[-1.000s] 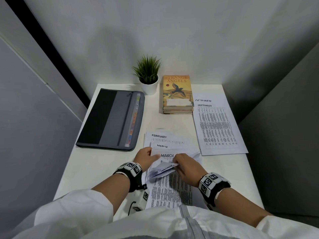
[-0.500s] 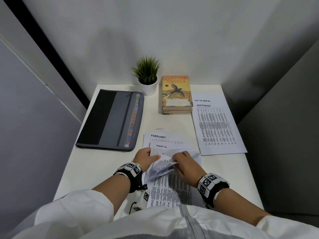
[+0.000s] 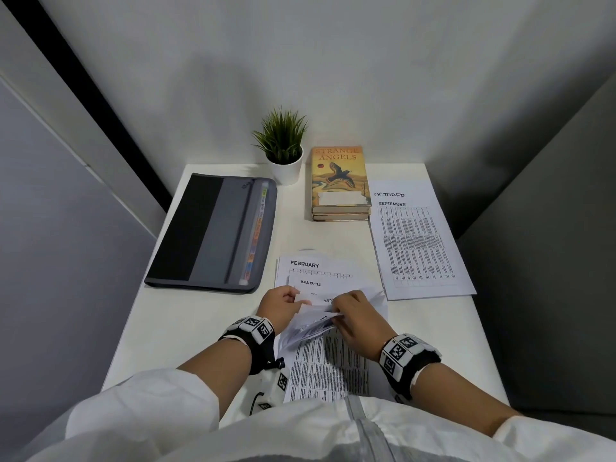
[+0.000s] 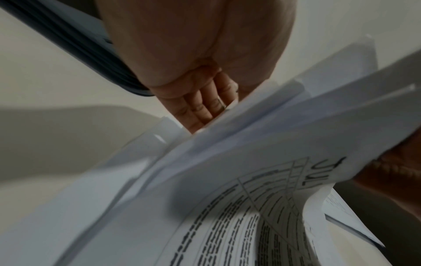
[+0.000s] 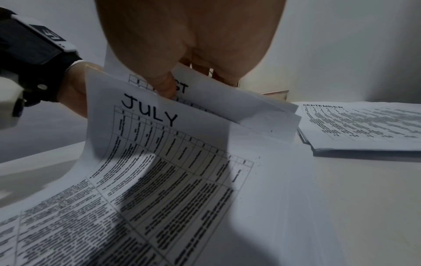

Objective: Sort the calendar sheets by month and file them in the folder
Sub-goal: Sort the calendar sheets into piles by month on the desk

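Note:
A fanned pile of calendar sheets (image 3: 316, 271) lies at the table's front centre, with FEBRUARY and MARCH headings showing. My left hand (image 3: 280, 306) holds the lifted top edges of several sheets at their left side. My right hand (image 3: 356, 315) pinches the same lifted edges from the right, its thumb (image 5: 165, 86) between an AUGUST sheet and the JULY sheet (image 5: 159, 144). The JULY sheet (image 4: 262, 198) curves up from the table. A second pile (image 3: 416, 241) with SEPTEMBER over OCTOBER lies at the right. The grey zip folder (image 3: 213, 231) lies closed at the left.
A potted plant (image 3: 283, 148) and a stack of books (image 3: 340, 185) stand at the back of the white table (image 3: 186, 328). Grey partition walls close in on both sides and behind.
The hands leafed further through the lifted sheets: the MARCH heading seen between them a second ago is now covered, and another sheet ending in "ARY" shows there.

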